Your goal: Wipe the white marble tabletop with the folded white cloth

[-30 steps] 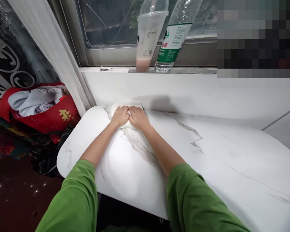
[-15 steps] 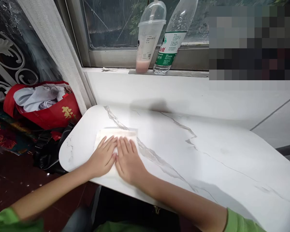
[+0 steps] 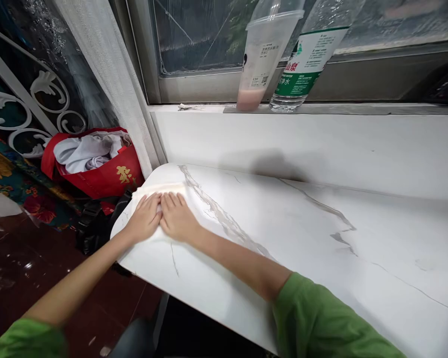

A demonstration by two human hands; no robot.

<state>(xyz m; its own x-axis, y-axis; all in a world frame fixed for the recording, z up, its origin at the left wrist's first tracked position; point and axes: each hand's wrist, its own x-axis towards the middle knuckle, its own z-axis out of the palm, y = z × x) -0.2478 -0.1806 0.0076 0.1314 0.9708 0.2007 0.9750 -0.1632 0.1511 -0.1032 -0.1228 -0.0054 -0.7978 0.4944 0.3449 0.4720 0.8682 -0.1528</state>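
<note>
White marble counter [image 3: 321,258] sits under a window, and a white cloth [image 3: 155,191] lies flat at its far left corner, close to the rounded edge. Both the left hand [image 3: 145,218] and the right hand [image 3: 176,219] lie open and flat on the cloth, side by side and touching. To wipe well, I think both hands should press down evenly and keep the cloth on the counter, away from the red bag [image 3: 97,166] below.
</note>
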